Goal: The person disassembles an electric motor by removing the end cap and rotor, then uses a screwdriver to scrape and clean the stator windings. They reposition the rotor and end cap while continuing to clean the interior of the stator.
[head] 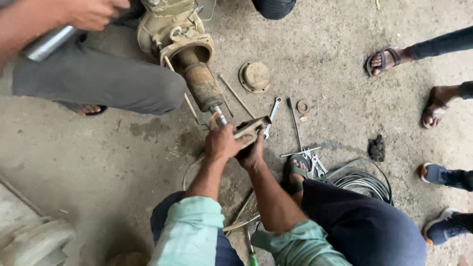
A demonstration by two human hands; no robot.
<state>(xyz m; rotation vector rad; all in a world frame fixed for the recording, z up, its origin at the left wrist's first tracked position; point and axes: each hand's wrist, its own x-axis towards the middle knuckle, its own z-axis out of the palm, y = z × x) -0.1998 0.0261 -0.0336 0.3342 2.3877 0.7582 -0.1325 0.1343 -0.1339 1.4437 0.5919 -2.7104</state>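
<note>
Both hands grip the metal block [250, 129] at the shaft [218, 116] tip: left hand [222, 143] clasped over it, right hand [253, 153] beneath. Keeping it square to the shaft seems wise.

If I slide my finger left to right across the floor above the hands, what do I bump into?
Rusty pump shaft → round metal cover → spanner → long bolt → rusty washer → sandalled foot.

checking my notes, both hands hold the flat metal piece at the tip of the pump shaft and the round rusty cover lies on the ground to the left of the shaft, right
Not quite. In the head view the round rusty cover lies to the right of the shaft, not left. Left hand and right hand do hold the flat metal piece at the shaft's tip.
</note>
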